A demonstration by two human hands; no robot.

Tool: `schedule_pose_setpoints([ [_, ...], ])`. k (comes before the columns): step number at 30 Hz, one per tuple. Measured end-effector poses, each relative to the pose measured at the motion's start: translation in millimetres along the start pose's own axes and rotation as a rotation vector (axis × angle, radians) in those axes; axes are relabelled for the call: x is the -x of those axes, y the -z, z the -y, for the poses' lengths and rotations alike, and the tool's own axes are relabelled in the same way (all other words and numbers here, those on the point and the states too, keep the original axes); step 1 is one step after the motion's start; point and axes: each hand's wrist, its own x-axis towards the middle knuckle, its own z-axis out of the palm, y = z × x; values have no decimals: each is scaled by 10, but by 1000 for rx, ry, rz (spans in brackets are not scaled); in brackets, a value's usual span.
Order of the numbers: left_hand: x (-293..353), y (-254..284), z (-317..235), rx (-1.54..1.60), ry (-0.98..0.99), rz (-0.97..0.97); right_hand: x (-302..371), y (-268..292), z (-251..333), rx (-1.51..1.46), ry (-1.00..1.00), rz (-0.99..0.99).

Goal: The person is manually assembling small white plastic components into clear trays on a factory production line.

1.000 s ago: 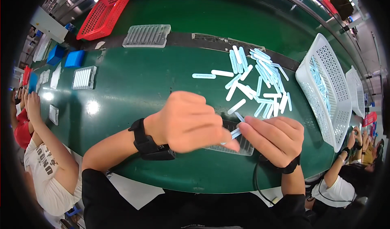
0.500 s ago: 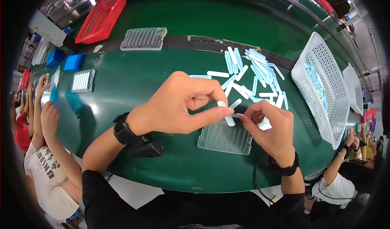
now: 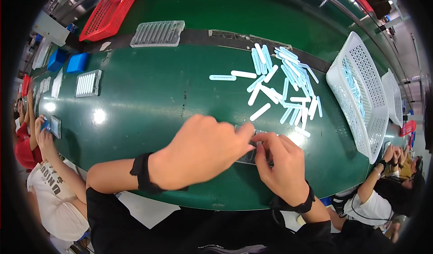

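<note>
Over a clear plastic slotted tray (image 3: 246,158), my left hand (image 3: 203,150) is closed with its knuckles up. Its fingertips are partly hidden and a little blurred, so what it holds cannot be made out. Close beside it, my right hand (image 3: 282,164) is also closed, thumb and fingers drawn together at the tray; anything between them is hidden. Both hands cover most of the tray. Beyond them lies a loose pile of white and pale blue flat strips (image 3: 293,76) with rounded ends. One white strip (image 3: 260,112) lies nearest the hands.
A white perforated basket (image 3: 361,96) holding blue strips stands at the right. Farther off are a red basket (image 3: 108,13) and a clear slotted tray (image 3: 158,33). At left lie a tray filled with white strips (image 3: 88,83) and blue blocks (image 3: 77,62). Other people work on both sides.
My hands have come together over the tray, my left hand turning knuckles up. The white strip seen in its pinch is now out of sight.
</note>
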Motion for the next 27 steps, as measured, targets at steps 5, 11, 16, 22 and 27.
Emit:
schedule_pose_setpoints([
  [5, 144, -3, -114, -74, -133, 75, 15, 58, -4, -75, -70, 65],
  [11, 175, 65, -152, -104, -127, 100, 105, 246, -114, 63, 163, 61],
  [16, 279, -11, -174, -256, -64, 113, 137, 372, -117, 246, 222, 224],
  [22, 271, -188, -168, -191, -97, 46, 157, 409, -161, 340, 298, 183],
  [27, 256, -212, 54, -150, -223, 25, 120, 398, -259, 300, 373, 164],
])
